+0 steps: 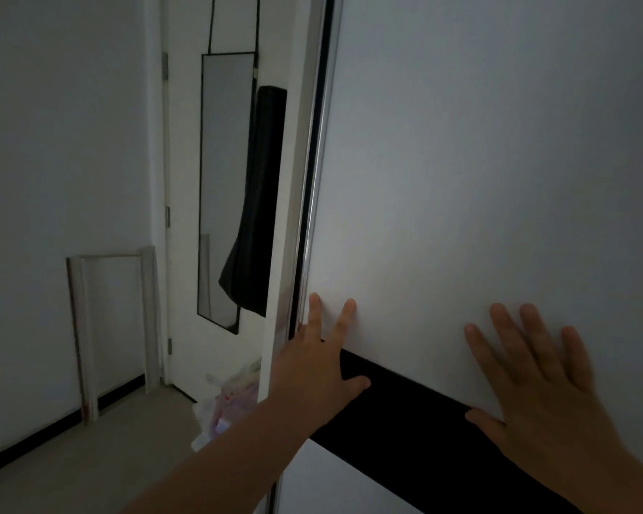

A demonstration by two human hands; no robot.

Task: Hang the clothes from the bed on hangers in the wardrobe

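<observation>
The wardrobe's white sliding door [479, 179] fills the right of the view, with a black band [405, 409] across it and a metal edge strip [318, 161] on its left side. My left hand [320, 361] lies flat on the door beside that edge, fingers spread, some curled round the edge. My right hand [542, 380] presses flat on the panel further right, fingers apart. Neither hand holds anything. The wardrobe's inside, the hangers, the bed and the clothes are out of view.
To the left is a white room door [186, 179] with a long black-framed mirror [223, 187] and a dark garment [257, 217] hanging on it. A pale wooden frame [86, 328] leans on the left wall. A plastic bag [223, 402] lies on the floor by the wardrobe.
</observation>
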